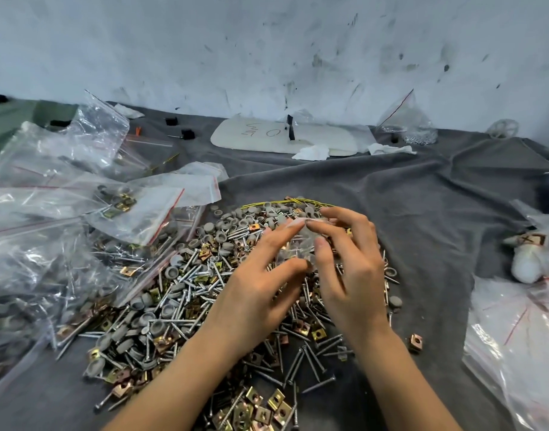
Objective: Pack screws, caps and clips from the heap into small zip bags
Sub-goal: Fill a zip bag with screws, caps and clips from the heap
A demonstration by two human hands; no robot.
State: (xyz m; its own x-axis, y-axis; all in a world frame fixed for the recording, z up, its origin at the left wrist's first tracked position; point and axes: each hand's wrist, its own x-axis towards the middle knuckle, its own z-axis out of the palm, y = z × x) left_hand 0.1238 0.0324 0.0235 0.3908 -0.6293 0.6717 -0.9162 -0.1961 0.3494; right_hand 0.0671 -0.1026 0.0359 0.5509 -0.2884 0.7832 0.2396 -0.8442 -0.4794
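Observation:
A big heap of silver screws, grey round caps and brass-coloured square clips lies on a grey cloth. Both hands hover over its far middle. My left hand and my right hand pinch a small clear zip bag between thumbs and fingertips. The bag is blurred, so I cannot tell what it holds. Filled zip bags with red seal lines lie at the left, partly on the heap.
More clear bags sit at the right edge. A white foam slab with writing lies at the back by the wall, beside tissue scraps and a bag of screws. A loose brass clip lies right of the heap.

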